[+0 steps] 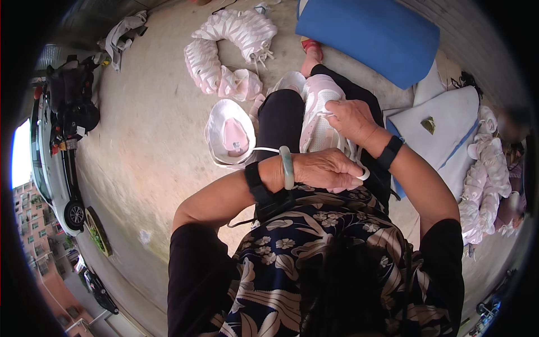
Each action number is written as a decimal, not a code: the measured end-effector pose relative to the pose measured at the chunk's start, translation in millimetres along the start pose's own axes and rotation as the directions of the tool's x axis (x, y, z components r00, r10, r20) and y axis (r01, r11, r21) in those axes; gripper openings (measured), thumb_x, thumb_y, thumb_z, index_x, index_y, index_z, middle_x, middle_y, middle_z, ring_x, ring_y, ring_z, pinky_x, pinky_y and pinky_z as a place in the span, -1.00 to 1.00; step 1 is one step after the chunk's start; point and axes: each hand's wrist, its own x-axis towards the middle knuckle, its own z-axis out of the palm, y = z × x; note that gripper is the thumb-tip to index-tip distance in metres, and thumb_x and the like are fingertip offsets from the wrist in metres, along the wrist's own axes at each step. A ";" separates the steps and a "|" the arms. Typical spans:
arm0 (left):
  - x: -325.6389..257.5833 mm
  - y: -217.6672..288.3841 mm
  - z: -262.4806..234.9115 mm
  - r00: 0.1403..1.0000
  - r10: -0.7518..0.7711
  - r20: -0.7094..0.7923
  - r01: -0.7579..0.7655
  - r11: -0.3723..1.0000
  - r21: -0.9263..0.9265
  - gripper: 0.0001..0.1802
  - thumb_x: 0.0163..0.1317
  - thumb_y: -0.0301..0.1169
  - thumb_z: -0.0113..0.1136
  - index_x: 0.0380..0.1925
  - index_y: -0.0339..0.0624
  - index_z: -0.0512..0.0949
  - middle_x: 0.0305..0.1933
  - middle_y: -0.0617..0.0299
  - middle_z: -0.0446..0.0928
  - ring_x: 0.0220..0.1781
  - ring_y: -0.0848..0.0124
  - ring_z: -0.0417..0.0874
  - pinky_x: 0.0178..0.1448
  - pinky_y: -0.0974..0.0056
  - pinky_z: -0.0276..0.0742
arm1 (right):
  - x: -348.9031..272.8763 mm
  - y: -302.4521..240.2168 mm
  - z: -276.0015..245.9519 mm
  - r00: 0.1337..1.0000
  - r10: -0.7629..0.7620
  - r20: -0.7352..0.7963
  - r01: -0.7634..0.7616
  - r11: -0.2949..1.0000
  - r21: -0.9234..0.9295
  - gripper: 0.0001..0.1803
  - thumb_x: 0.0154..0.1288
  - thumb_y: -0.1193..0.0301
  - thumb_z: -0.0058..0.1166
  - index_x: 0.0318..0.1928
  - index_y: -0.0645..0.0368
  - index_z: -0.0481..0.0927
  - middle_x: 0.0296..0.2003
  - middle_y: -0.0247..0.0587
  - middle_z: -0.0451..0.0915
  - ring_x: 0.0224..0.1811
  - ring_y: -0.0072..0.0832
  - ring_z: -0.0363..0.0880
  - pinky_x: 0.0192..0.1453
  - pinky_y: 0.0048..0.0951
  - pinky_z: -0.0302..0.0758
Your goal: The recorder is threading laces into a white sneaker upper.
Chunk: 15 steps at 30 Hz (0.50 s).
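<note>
While the right hand [351, 118] is pressing down, fingers curled, on the pink shoe upper [320, 115] lying across the lap, the left hand [325, 168] is closing around its white lace [264, 149]. Pulling hard (with only 1 hand steadying it) is risking the upper sliding off the knee onto the floor [151, 129].

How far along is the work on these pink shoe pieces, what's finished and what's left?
Looks done: a curved row of pink pieces lies on the floor ahead. In hand: the right hand presses a pink shoe upper on the lap, while the left hand pinches a white cord. Possibly left: a white and pink piece beside the knee and another stack at right.
</note>
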 end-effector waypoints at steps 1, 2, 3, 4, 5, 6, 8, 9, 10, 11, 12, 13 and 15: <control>0.5 0.9 0.8 1.000 0.004 -0.006 -0.004 1.000 -0.002 -0.75 0.33 -0.35 -0.08 -0.42 -0.34 0.38 -0.60 0.28 0.30 -0.54 0.54 0.32 -0.41 0.41 0.34 | 3.3 -2.4 0.2 0.996 -0.068 0.053 0.071 0.996 -0.054 -0.90 0.00 0.39 0.04 -0.46 0.14 0.47 -0.56 -0.10 0.54 -0.45 -0.12 0.55 -0.42 -0.17 0.45; 0.8 1.4 2.0 1.000 -0.012 -0.006 0.012 1.000 -0.016 -0.75 0.32 -0.36 -0.06 -0.45 -0.34 0.36 -0.62 0.29 0.28 -0.55 0.55 0.31 -0.42 0.42 0.33 | 6.1 -4.6 0.3 0.985 -0.133 0.111 0.144 0.984 -0.103 -0.91 -0.02 0.44 0.03 -0.44 0.14 0.47 -0.59 -0.10 0.52 -0.46 -0.12 0.54 -0.43 -0.17 0.43; -0.1 1.1 3.2 1.000 -0.028 -0.006 0.028 0.999 -0.032 -0.74 0.32 -0.38 -0.05 -0.49 -0.35 0.34 -0.63 0.30 0.27 -0.56 0.55 0.30 -0.42 0.43 0.32 | 8.6 -8.1 -0.3 0.984 -0.136 0.117 0.148 0.984 -0.102 -0.91 -0.02 0.44 0.03 -0.44 0.14 0.47 -0.59 -0.10 0.52 -0.46 -0.12 0.54 -0.43 -0.17 0.43; -1.2 -0.9 4.1 1.000 -0.025 -0.010 0.025 0.999 -0.036 -0.74 0.32 -0.38 -0.05 -0.49 -0.35 0.34 -0.63 0.30 0.27 -0.56 0.55 0.30 -0.42 0.43 0.32 | 10.6 -11.1 -1.3 0.978 -0.162 0.132 0.181 0.973 -0.141 -0.93 -0.03 0.46 0.03 -0.46 0.15 0.47 -0.59 -0.11 0.52 -0.47 -0.15 0.55 -0.44 -0.20 0.45; -2.6 -3.9 5.1 1.000 -0.014 -0.018 0.013 0.999 -0.044 -0.74 0.31 -0.38 -0.03 -0.51 -0.34 0.33 -0.65 0.29 0.25 -0.56 0.55 0.30 -0.43 0.42 0.32 | 12.5 -14.0 -2.1 0.971 -0.187 0.149 0.212 0.961 -0.178 -0.94 -0.04 0.48 0.02 -0.47 0.15 0.48 -0.60 -0.11 0.53 -0.49 -0.17 0.57 -0.44 -0.22 0.46; -3.7 -5.5 4.3 1.000 -0.002 -0.024 0.001 0.999 -0.048 -0.73 0.30 -0.38 -0.01 -0.53 -0.34 0.31 -0.66 0.29 0.24 -0.57 0.54 0.29 -0.43 0.41 0.32 | 15.6 -15.5 -1.8 0.971 -0.187 0.152 0.213 0.960 -0.180 -0.94 -0.04 0.48 0.02 -0.47 0.15 0.48 -0.60 -0.11 0.53 -0.49 -0.17 0.57 -0.44 -0.22 0.46; -6.6 -8.2 1.0 0.999 0.019 -0.026 -0.019 1.000 -0.012 -0.74 0.29 -0.38 0.00 -0.52 -0.33 0.32 -0.65 0.26 0.25 -0.57 0.51 0.30 -0.43 0.39 0.32 | 22.6 -17.7 -0.8 0.932 -0.289 0.217 0.339 0.908 -0.246 -0.95 -0.07 0.51 0.01 -0.50 0.20 0.49 -0.59 -0.08 0.55 -0.48 -0.21 0.59 -0.45 -0.27 0.50; -7.1 -9.4 0.6 0.999 0.037 -0.027 -0.037 0.999 0.022 -0.75 0.28 -0.38 0.00 -0.51 -0.33 0.32 -0.65 0.24 0.25 -0.58 0.47 0.30 -0.42 0.37 0.33 | 24.8 -20.7 -1.7 0.932 -0.286 0.223 0.337 0.909 -0.246 -0.95 -0.07 0.51 0.01 -0.50 0.20 0.49 -0.59 -0.08 0.55 -0.48 -0.21 0.59 -0.45 -0.27 0.50; -6.5 -11.2 0.3 0.999 0.040 -0.026 -0.040 0.999 0.017 -0.75 0.28 -0.38 0.00 -0.51 -0.33 0.32 -0.65 0.24 0.25 -0.58 0.47 0.30 -0.42 0.37 0.33 | 27.2 -23.7 -2.2 0.897 -0.333 0.290 0.413 0.865 -0.284 -0.95 -0.07 0.52 0.01 -0.51 0.21 0.49 -0.58 -0.07 0.55 -0.49 -0.21 0.59 -0.45 -0.29 0.51; -5.2 -13.2 -0.3 0.995 0.096 -0.024 -0.094 0.992 0.090 -0.75 0.28 -0.38 0.01 -0.50 -0.32 0.32 -0.63 0.21 0.27 -0.58 0.43 0.31 -0.41 0.35 0.34 | 29.4 -26.5 -2.7 0.856 -0.374 0.357 0.487 0.814 -0.315 -0.95 -0.07 0.53 0.00 -0.51 0.23 0.49 -0.58 -0.06 0.55 -0.49 -0.21 0.60 -0.45 -0.30 0.52; -4.0 -14.7 -0.1 0.988 0.151 -0.021 -0.145 0.976 0.161 -0.76 0.28 -0.38 0.01 -0.50 -0.32 0.33 -0.62 0.19 0.28 -0.58 0.38 0.32 -0.39 0.33 0.35 | 31.0 -27.3 -1.5 0.854 -0.372 0.363 0.487 0.816 -0.312 -0.95 -0.07 0.53 0.00 -0.51 0.23 0.49 -0.58 -0.06 0.55 -0.49 -0.21 0.60 -0.45 -0.30 0.52; -3.1 -16.2 -0.3 0.988 0.153 -0.022 -0.147 0.977 0.154 -0.76 0.28 -0.38 0.01 -0.50 -0.32 0.33 -0.62 0.19 0.28 -0.58 0.38 0.32 -0.39 0.33 0.35 | 32.8 -27.9 -0.4 0.837 -0.375 0.400 0.509 0.801 -0.316 -0.95 -0.07 0.52 0.00 -0.51 0.23 0.50 -0.58 -0.05 0.55 -0.50 -0.19 0.60 -0.46 -0.30 0.52; -1.2 -17.5 -0.1 0.997 0.079 -0.006 -0.078 0.987 0.138 -0.75 0.28 -0.37 0.01 -0.50 -0.31 0.33 -0.59 0.16 0.33 -0.56 0.33 0.36 -0.36 0.32 0.36 | 32.2 -24.3 4.0 0.816 -0.374 0.440 0.531 0.786 -0.316 -0.94 -0.07 0.52 0.00 -0.51 0.23 0.51 -0.59 -0.04 0.55 -0.50 -0.18 0.60 -0.46 -0.29 0.52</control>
